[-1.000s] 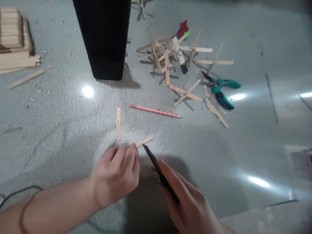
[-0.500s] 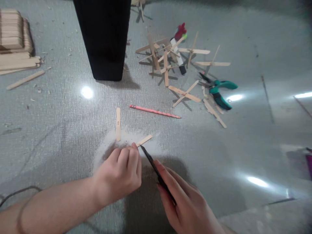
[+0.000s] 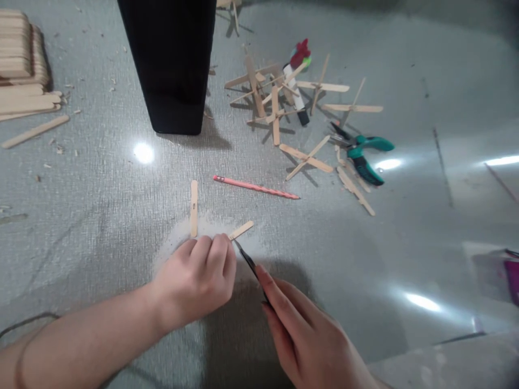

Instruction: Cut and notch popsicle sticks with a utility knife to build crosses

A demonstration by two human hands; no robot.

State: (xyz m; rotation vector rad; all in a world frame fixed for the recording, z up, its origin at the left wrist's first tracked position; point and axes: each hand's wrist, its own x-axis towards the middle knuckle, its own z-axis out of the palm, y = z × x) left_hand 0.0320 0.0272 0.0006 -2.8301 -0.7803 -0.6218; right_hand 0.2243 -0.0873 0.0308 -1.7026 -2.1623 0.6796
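My left hand (image 3: 198, 281) is curled, its fingertips pressing one end of a small wooden craft stick (image 3: 241, 230) flat on the grey floor. My right hand (image 3: 308, 335) grips a dark utility knife (image 3: 249, 263), with the blade tip touching the stick just beside my left fingertips. A second craft stick (image 3: 193, 208) lies upright just beyond my left hand, and a pink pencil (image 3: 255, 187) lies a little further off. A pale scuffed patch marks the floor under the sticks.
A black upright post (image 3: 170, 65) stands ahead. Stacks of craft sticks (image 3: 22, 65) lie at the far left. Several crossed-stick pieces (image 3: 279, 97), a marker (image 3: 298, 97) and green-handled pliers (image 3: 363, 154) lie at the upper right. Wood chips are scattered about.
The knife tip has moved in toward my left fingertips and now touches the stick. My left hand has stayed on the stick; the view has shifted slightly.
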